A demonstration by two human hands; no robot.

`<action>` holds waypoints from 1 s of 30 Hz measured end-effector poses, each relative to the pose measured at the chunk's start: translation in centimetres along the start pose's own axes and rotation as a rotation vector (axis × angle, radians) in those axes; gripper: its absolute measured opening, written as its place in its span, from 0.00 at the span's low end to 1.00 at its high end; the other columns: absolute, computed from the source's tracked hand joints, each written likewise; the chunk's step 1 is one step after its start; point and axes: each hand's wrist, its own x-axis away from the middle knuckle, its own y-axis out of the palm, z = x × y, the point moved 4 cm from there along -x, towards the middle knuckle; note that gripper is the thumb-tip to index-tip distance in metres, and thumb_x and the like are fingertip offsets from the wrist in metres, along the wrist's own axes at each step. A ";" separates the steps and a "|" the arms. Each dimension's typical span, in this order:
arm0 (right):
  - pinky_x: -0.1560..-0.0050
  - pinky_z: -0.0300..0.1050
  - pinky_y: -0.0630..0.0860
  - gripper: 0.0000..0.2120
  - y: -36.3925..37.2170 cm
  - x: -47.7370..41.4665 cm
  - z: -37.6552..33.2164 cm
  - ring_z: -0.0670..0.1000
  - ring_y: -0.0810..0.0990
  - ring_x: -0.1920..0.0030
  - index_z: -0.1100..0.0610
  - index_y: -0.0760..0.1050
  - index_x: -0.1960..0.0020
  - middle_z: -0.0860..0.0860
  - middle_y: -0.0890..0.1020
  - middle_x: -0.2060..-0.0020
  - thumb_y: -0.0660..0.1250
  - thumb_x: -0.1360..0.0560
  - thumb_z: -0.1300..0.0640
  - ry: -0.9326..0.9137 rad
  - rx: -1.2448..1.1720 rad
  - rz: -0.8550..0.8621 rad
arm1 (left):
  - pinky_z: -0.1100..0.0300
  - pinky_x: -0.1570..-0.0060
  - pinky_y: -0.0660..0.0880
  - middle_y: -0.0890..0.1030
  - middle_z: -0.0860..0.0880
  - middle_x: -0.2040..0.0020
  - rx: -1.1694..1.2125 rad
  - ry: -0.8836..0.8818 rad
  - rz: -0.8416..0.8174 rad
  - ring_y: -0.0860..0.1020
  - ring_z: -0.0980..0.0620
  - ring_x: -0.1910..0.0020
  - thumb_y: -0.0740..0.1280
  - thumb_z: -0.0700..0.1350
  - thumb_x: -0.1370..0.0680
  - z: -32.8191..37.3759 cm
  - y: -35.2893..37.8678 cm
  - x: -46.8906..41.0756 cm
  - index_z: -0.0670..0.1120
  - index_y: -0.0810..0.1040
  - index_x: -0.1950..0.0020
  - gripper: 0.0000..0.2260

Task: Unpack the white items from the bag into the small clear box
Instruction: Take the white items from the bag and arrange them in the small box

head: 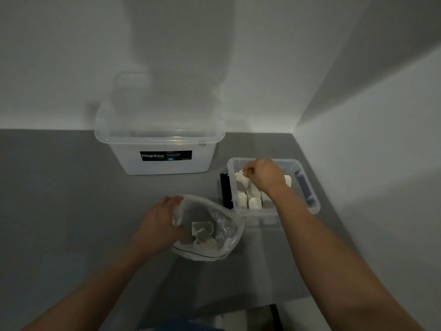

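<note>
A clear plastic bag [222,240] lies open on the grey table, with a few white items [202,234] inside. My left hand [160,225] grips the bag's left rim and holds it open. The small clear box [312,201] stands to the right and holds several white items [253,199] in rows. My right hand [262,175] is inside the box at its far left, pinching one white item [241,179] by its top edge.
A large clear Megabox bin [160,149] stands at the back by the wall. A black object [225,189] sits against the small box's left side. Walls meet in a corner at the right. The table's near edge runs below my arms.
</note>
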 end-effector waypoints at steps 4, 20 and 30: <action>0.52 0.51 0.82 0.06 0.5 -0.5 0.4 0.56 0.84 0.55 0.50 0.84 0.51 0.51 0.86 0.57 0.71 0.23 0.50 0.006 0.101 0.096 | 0.64 0.55 0.67 0.78 0.46 0.43 -0.048 -0.004 0.017 0.80 0.43 0.49 0.75 0.45 0.37 -0.1 0.2 -0.3 0.45 0.74 0.31 0.34; 0.55 0.36 0.79 0.07 -0.9 14.7 -8.1 0.44 0.82 0.60 0.52 0.85 0.47 0.45 0.85 0.56 0.75 0.24 0.56 -0.234 -0.573 0.489 | 0.71 0.55 0.64 0.71 0.52 0.48 0.007 0.138 0.016 0.76 0.48 0.51 0.74 0.36 0.34 -0.1 -0.2 0.2 0.42 0.74 0.33 0.29; 0.54 0.48 0.78 0.12 11.4 14.3 -8.1 0.56 0.83 0.55 0.52 0.86 0.52 0.55 0.86 0.57 0.67 0.21 0.47 -0.068 -0.041 -0.083 | 0.67 0.52 0.66 0.74 0.44 0.39 -0.013 0.221 -0.050 0.77 0.46 0.45 0.71 0.37 0.31 -1.2 0.8 1.9 0.41 0.72 0.33 0.27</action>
